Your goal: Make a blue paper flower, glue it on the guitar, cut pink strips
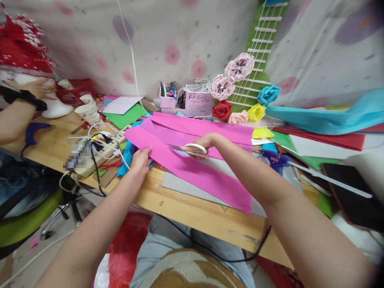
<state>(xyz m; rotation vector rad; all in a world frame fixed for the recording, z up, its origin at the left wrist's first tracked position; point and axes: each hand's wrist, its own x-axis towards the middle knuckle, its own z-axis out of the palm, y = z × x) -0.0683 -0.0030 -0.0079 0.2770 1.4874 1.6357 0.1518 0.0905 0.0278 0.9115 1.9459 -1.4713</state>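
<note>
A long pink sheet [207, 180], paper or thin fabric, lies across the table over a grey mat [186, 187]. My left hand [141, 162] pinches the sheet's near left edge between thumb and fingers. White-handled scissors [195, 149] are in my right hand [207, 142], their blades pointing left into the sheet. A slit runs rightward from the blades, parting the near strip from the pink piece [204, 126] behind it. The fingers inside the scissor handles are partly hidden.
A power strip [102, 150] with tangled cords sits left, near paper cups [90, 114]. At right are a blue glue gun [277, 160] and a dark phone [355, 192]. Paper flowers [222, 110] and a pen box [168, 98] stand behind. Another person's hand [36, 88] touches a white stand.
</note>
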